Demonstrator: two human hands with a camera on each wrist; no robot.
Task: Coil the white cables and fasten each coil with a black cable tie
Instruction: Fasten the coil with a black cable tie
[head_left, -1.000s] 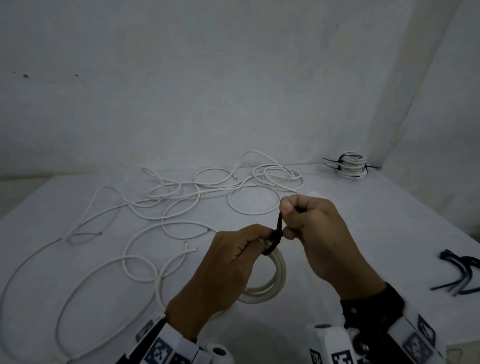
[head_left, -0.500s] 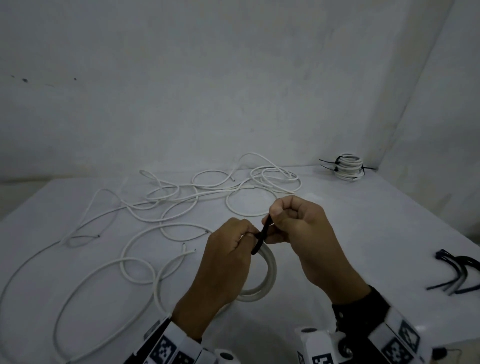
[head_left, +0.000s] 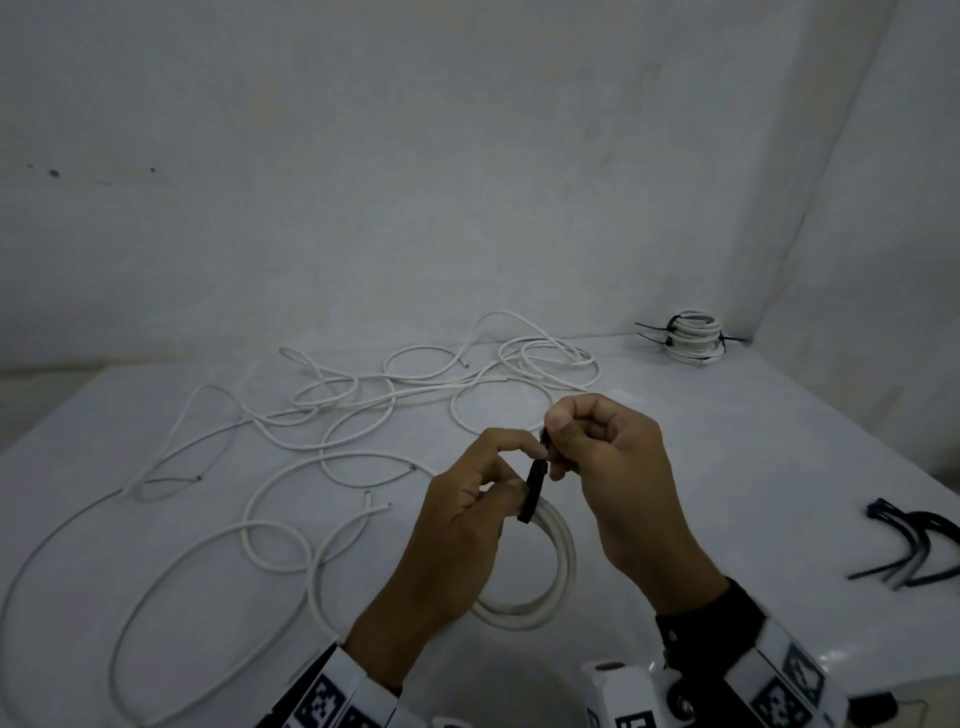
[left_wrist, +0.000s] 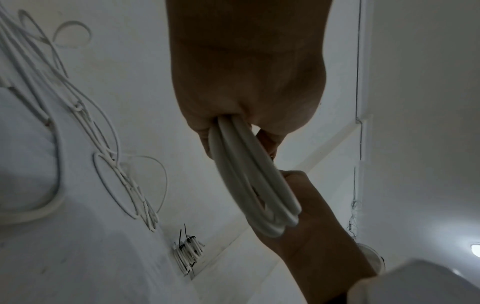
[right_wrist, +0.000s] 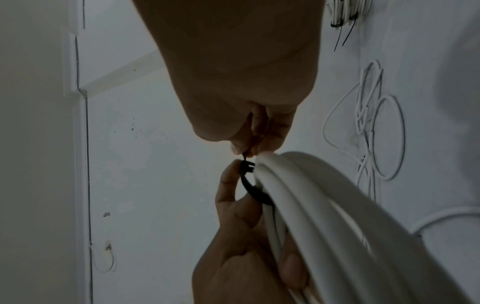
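Observation:
My left hand (head_left: 498, 486) grips a coil of white cable (head_left: 563, 566) held above the table, its strands bunched in the fist (left_wrist: 241, 144). A black cable tie (head_left: 534, 491) wraps the coil's top, and the left thumb and forefinger hold its head (right_wrist: 246, 166). My right hand (head_left: 563, 441) pinches the tie's thin tail (right_wrist: 244, 155) just above the head. In the right wrist view the tie (right_wrist: 253, 189) loops round the coil (right_wrist: 324, 205).
Loose white cables (head_left: 332, 431) sprawl across the white table (head_left: 727, 467) to the left and behind. A tied stack of coils (head_left: 693, 338) sits in the back right corner. Spare black ties (head_left: 914, 551) lie at the right edge. Walls close the back and right.
Both hands with the coil drifted slightly left. The right hand's pinch has shifted to the tie's tail just above the head.

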